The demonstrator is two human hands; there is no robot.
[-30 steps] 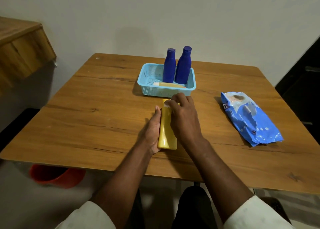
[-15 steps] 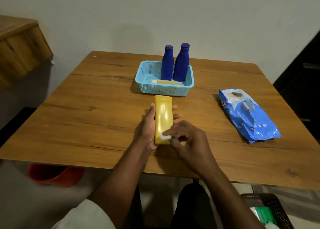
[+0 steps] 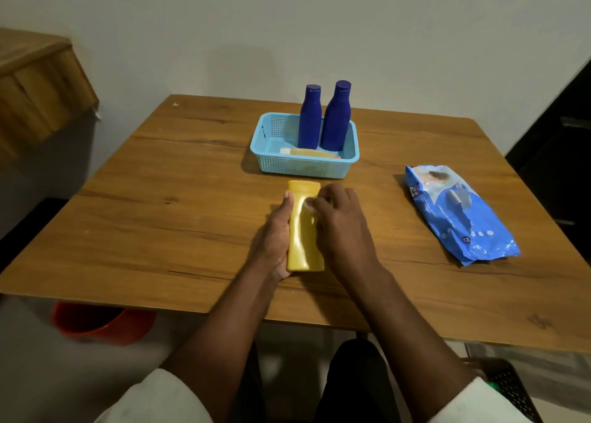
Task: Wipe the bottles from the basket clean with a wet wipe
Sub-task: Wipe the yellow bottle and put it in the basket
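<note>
Bottle of glossy yellow plastic (image 3: 302, 227) lay flat on the wooden table (image 3: 160, 205), its cap end pointing away from me toward the basket and its base toward the near edge. My left hand (image 3: 276, 235) cradled it from the left side, thumb laid along its upper left edge and fingers curled beneath, where they were hidden. My right hand (image 3: 340, 227) rested over the bottle's right flank with the fingers bent, pinching a small white wet wipe (image 3: 309, 203) against the upper part of the bottle, just below the cap. Only a scrap of the wipe showed past my fingertips.

Beyond the bottle, just apart from its cap, stood the light blue perforated plastic basket (image 3: 303, 165). Inside it two dark blue plastic bottles (image 3: 309, 117) (image 3: 336, 117) stood upright side by side at the right half, and a pale yellow tube with a white cap (image 3: 308, 152) lay flat along the front wall.

Well to the right on the table lay the blue plastic pack of wet wipes (image 3: 457, 211), flat and slanted. A red bucket (image 3: 102, 322) sat on the floor under the table's left edge. A wooden shelf (image 3: 35, 87) projected from the wall at far left. A dark mesh bin (image 3: 511, 387) showed at lower right.
</note>
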